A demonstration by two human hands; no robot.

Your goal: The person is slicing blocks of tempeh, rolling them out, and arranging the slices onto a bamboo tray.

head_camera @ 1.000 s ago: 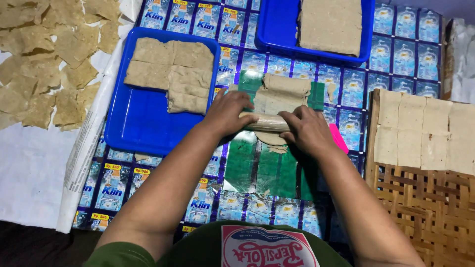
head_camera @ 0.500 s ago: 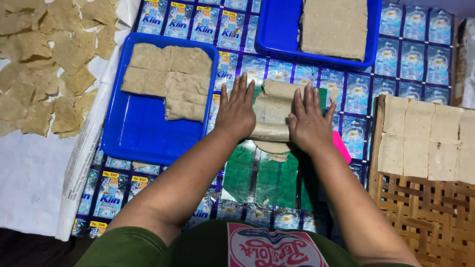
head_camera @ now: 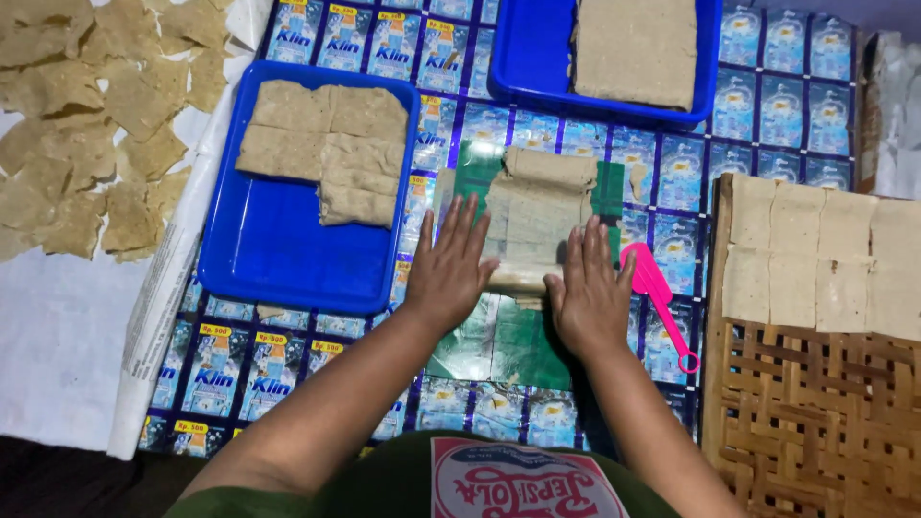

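Both hands flat on the roller, dough sheet ahead.
I see left hand (head_camera: pixel 449 269) and right hand (head_camera: pixel 587 297) open, palms pressing the rolling pin (head_camera: pixel 518 278) over the dough sheet (head_camera: pixel 539 206); pink scraper (head_camera: pixel 657 293) just beside.

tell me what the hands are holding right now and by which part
Nothing is gripped. The left hand and right hand lie flat, fingers spread, pressing on a wooden roller across the dough sheet.

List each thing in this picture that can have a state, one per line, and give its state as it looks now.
Left hand: flat, fingers spread, on the roller.
Right hand: flat, on the roller.
Roller: lying across the dough.
Dough sheet: flattened on green plastic.
Near blue tray: partly filled with dough pieces.
Pink cutter: lying unused.
Woven rack: squares laid along its far part.
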